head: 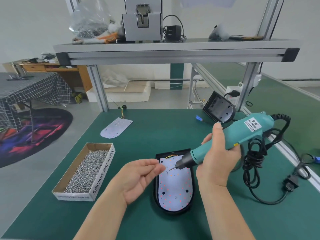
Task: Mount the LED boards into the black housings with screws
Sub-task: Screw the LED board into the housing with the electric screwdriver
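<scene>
A white LED board (176,187) with red and orange dots lies inside a black housing (156,196) on the green mat. My right hand (218,158) grips a teal electric screwdriver (230,141), its bit tip hovering just above the board's upper part. My left hand (142,175) is palm-up beside the housing, fingers relaxed, fingertips close to the bit; whether it holds a screw I cannot tell. A second LED board (116,128) lies loose at the far left of the mat. Another empty black housing (220,107) leans at the far right.
A cardboard box (103,172) full of small screws stands left of my left hand. The screwdriver's black coiled cable and plug (290,185) lie at the right. A blue connector (199,118) rests near the far housing. An aluminium shelf (173,52) spans overhead.
</scene>
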`<control>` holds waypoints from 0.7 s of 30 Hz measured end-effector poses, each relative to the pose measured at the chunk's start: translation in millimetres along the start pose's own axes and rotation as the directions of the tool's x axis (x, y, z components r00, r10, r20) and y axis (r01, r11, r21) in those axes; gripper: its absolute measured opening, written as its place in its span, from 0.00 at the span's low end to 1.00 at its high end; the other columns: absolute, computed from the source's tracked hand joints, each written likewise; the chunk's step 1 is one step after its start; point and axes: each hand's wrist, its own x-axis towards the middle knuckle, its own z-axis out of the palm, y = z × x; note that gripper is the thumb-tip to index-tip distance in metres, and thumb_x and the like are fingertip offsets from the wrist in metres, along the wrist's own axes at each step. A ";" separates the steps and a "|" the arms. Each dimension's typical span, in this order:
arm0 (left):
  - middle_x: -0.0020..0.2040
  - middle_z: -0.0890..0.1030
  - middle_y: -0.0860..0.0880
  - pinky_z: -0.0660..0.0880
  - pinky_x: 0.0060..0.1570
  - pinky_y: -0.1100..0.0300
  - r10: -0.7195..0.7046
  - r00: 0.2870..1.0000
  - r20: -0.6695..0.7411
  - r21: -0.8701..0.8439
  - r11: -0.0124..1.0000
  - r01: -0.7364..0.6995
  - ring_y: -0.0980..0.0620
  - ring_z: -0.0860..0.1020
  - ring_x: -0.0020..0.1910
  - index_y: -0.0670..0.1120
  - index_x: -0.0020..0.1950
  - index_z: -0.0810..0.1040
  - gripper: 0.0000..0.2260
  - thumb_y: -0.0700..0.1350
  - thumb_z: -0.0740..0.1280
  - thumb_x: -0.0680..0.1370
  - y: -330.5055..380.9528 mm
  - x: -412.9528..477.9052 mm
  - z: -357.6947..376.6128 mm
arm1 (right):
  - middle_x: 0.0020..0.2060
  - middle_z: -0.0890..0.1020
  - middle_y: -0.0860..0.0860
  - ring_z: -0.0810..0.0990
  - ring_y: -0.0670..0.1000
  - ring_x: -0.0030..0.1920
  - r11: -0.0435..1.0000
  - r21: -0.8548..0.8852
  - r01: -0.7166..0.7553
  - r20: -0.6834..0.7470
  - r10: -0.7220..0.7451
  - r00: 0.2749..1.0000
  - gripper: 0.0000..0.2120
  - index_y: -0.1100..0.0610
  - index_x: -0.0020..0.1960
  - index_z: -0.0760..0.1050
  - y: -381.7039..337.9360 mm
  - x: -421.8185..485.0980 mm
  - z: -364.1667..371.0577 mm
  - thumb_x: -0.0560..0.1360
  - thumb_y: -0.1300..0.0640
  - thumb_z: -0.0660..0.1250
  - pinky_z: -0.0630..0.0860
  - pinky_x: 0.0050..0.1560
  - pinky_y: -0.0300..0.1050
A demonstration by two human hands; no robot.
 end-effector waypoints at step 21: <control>0.40 0.83 0.39 0.78 0.29 0.67 -0.141 0.980 0.143 -0.193 0.967 0.167 0.52 0.83 0.33 0.32 0.48 0.85 0.12 0.30 0.69 0.67 -18.4 -6.6 10.9 | 0.26 0.74 0.45 0.71 0.47 0.28 0.996 0.093 -0.005 0.032 0.002 0.999 0.16 0.43 0.29 0.76 -11.4 -5.1 14.0 0.74 0.53 0.72 0.69 0.34 0.43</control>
